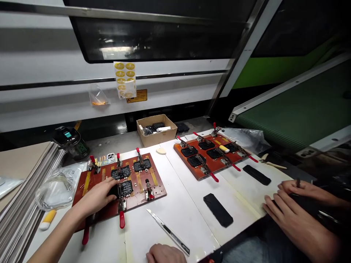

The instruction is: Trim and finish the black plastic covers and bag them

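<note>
My left hand (99, 194) reaches over the near side of the left red-brown clamping board (105, 215). Its fingers and thumb close around the left end of a black plastic part (126, 188), partly hidden under the hand, beside a red-handled toggle clamp (122, 219). Two similar black parts (120, 172) (142, 165) sit behind it on the board. At the bottom edge lies my right hand (166, 253), mostly cut off, its fingertips out of sight. A utility knife (168, 232) with its blade out rests on the white table just beyond it.
A co-worker's hands (296, 208) are at the right. Between us lie flat black plates (218, 210) (257, 175) and a second clamping board (201, 173). Farther back stand a cardboard box (157, 138) and a black jar (71, 142). Cardboard sheets (35, 179) are stacked left.
</note>
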The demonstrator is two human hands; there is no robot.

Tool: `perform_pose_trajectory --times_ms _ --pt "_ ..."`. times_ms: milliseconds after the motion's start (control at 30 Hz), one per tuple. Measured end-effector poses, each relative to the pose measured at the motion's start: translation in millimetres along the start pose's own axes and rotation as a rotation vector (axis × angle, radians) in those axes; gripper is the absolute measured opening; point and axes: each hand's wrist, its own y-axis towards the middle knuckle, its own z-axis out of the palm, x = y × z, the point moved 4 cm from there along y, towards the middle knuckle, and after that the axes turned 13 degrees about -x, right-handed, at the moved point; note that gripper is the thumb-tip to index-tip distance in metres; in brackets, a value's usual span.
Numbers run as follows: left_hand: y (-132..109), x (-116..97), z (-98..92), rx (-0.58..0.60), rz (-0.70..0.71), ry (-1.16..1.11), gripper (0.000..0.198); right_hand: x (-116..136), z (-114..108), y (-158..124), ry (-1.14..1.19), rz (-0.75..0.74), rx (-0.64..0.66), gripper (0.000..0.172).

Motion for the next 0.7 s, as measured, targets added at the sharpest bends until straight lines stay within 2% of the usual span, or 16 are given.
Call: perform_pose_trajectory --times_ms 67,133,200,300,400,533,633,700 --pt "1.0 0.9 4.3 0.007 -0.001 0.022 0.038 -30.4 -56.1 26.5 -0.023 0.035 -0.069 0.029" --pt "0.8 1.0 6.9 -0.003 -0.018 0.041 0.036 -67.1 -114.3 50.1 -0.049 0.054 -0.132 0.034" --pt "0.1 1.3 8.8 -0.022 -0.044 0.055 0.04 -102.8 -163.4 68.5 -0.073 0.071 -0.193 0.052" --pt "-0.6 4.0 13.0 -0.04 -0.074 0.073 0.043 -139.4 -203.2 84.1 -0.121 0.165 -0.239 0.055" --pt "-1.5 8.9 18.9 -0.041 -0.078 0.078 0.044 -146.7 -209.8 91.0 -0.226 0.289 -0.294 0.044" --pt "-7.5 3.5 18.8 -0.044 -0.066 0.064 0.048 -128.4 -195.3 101.2 -0.319 0.269 -0.272 0.036" --pt "-19.4 -17.0 -3.4 -0.155 -0.063 0.113 0.057 -114.0 -179.0 104.4 -0.379 0.185 -0.169 0.036" --pt "-33.5 -33.1 -22.5 -0.239 -0.013 -0.036 0.057 -107.9 -169.5 102.7 -0.423 0.124 -0.084 0.037"
